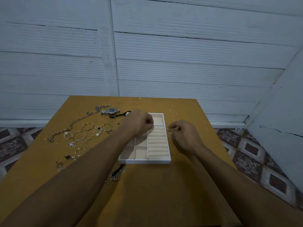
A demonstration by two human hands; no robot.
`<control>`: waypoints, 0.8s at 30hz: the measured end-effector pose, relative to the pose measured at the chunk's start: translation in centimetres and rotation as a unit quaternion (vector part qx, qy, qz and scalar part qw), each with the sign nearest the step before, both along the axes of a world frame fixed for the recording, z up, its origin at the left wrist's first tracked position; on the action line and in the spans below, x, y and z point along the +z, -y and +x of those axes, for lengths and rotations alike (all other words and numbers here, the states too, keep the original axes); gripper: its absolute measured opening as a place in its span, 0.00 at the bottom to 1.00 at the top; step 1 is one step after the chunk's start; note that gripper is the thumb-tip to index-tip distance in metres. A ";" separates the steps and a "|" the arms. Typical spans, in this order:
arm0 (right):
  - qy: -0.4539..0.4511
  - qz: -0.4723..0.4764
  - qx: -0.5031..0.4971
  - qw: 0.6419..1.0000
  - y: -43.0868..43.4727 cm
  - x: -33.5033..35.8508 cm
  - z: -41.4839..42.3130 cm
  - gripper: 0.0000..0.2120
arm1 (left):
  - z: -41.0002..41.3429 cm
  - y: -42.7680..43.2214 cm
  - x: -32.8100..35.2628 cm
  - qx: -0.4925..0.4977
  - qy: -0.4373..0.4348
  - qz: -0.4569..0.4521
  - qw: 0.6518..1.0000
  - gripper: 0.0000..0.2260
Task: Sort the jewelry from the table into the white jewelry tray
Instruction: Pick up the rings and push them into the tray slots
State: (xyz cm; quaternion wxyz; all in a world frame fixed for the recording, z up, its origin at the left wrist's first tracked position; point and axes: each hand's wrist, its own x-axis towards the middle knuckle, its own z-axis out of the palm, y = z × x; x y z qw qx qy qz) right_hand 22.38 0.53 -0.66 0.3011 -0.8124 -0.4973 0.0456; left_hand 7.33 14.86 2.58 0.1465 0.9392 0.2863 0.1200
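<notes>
The white jewelry tray [144, 161] lies mid-table, with square compartments on its left and a padded ring-roll column [158, 145] on its right. My left hand [139, 123] hovers over the tray's upper part, fingers pinched on a small ring [153, 127] at the top of the ring rolls. My right hand [183, 133] is just right of the tray and pinches a gold ring [170, 132]. Loose jewelry lies left of the tray: bangles [79, 135], a long chain [77, 122], a wristwatch [110, 111], pearl pieces [97, 134].
A dark chain bracelet [117, 173] lies on the wooden table [164, 194] just in front of the tray. A black strap [119, 114] lies behind my left hand. White panelled walls stand behind and to the right; patterned floor tiles [246, 153] show beside the table.
</notes>
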 end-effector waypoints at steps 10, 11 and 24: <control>-0.037 -0.010 -0.026 0.999 3.2 -0.9 1.2 0.12 | 2.7 1.1 -2.8 0.031 0.037 0.054 0.997 0.07; -0.038 -0.008 -0.026 0.999 3.3 -0.9 1.3 0.12 | 2.8 1.1 -3.0 0.027 0.036 0.060 0.997 0.08; -0.027 -0.016 -0.026 0.999 3.6 -1.2 1.3 0.11 | 1.7 0.2 -3.2 -0.071 -0.037 0.160 0.984 0.18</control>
